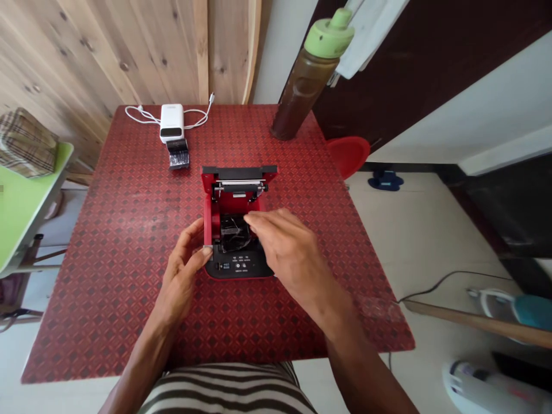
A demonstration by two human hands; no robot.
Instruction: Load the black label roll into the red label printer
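Observation:
A small red-and-black printer point(237, 267) sits on the table with its lid point(239, 172) raised. In its open compartment lies a shiny, crumpled black plastic package point(234, 233). My left hand point(183, 261) grips the printer's left side, the thumb on its front left corner and the fingers along the outer wall. Over the right side of the compartment, my right hand point(287, 247) is closed in a pinch at the upper right edge of the black plastic. It hides the printer's right wall and part of the front panel.
Toward the back of the red patterned table point(142, 247) lie a white power bank point(172, 122) with a white cable point(198, 118) and a black strip point(178, 155). A brown bottle with a green lid point(302, 80) stands back right. A red stool point(349, 152) is behind the table's right edge.

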